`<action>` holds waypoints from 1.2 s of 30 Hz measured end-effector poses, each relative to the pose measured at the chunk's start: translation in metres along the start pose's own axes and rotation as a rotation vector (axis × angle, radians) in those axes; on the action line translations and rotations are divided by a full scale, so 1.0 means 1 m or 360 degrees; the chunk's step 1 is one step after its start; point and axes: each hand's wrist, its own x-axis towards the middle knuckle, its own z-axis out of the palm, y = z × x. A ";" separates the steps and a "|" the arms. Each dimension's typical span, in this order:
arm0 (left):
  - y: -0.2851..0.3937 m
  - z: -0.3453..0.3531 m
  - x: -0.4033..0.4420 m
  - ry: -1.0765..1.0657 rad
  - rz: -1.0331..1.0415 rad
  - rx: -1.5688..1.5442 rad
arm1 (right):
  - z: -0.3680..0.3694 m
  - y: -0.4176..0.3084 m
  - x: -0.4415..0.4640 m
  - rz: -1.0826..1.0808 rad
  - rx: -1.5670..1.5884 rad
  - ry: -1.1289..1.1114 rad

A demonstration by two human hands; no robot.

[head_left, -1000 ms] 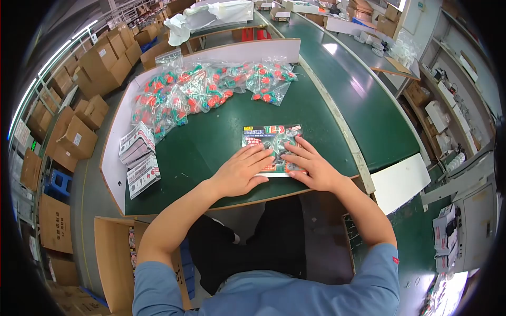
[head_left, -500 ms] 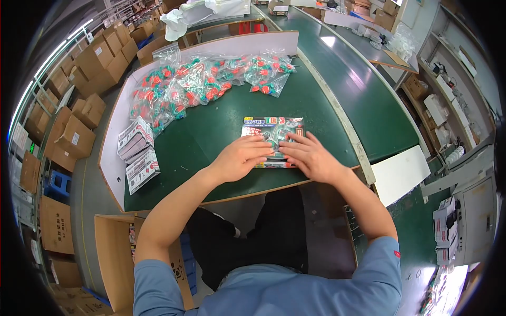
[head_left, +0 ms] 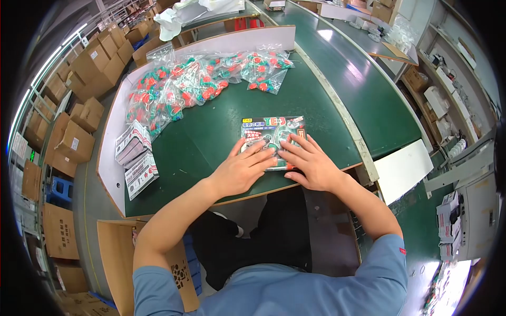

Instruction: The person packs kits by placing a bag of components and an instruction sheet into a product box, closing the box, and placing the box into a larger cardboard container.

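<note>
A flat, colourful printed package marked "TE-3" (head_left: 263,124) lies face up near the front edge of the green table (head_left: 211,142). My left hand (head_left: 242,167) rests on its lower left part, fingers stretched out and slightly spread. On the lower right part lies my right hand (head_left: 312,163), also open, its thumb pointing inward. The fingertips of both hands nearly meet over the middle of the package and cover much of its lower half. Neither hand is wrapped round anything.
Clear plastic bags of red and green parts (head_left: 179,87) line the back of the table. Stacked printed leaflets (head_left: 138,158) sit at the left, inside a white edge board (head_left: 108,152). An open cardboard box (head_left: 113,263) stands below left. A white sheet (head_left: 406,171) lies at the right.
Both hands have drawn slightly toward me over the package, and the left fingers have spread more. More of the package's printed top shows. The camera view has shifted a little.
</note>
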 end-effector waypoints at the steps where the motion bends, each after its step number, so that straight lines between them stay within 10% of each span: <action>1: 0.003 0.005 -0.002 0.0046 -0.0005 0.0030 | 0.000 -0.002 0.001 0.0028 -0.0033 -0.0019; 7: -0.037 -0.001 0.023 0.0027 -0.0105 -0.0433 | -0.008 0.036 0.039 0.0337 0.0136 0.0129; 9: -0.062 0.006 0.057 0.0878 -0.0643 -0.0459 | -0.003 0.041 0.053 0.0650 0.0228 0.0269; 13: -0.094 0.006 0.072 0.0114 -0.1356 -0.1741 | 0.019 0.075 0.076 0.0876 0.0651 0.0362; 20: -0.097 0.003 0.077 0.0194 -0.1524 -0.2037 | 0.015 0.075 0.092 0.1440 0.1371 0.0123; 36: -0.094 0.028 0.067 0.0544 -0.1342 -0.1993 | 0.028 0.072 0.085 0.1430 0.1478 0.0230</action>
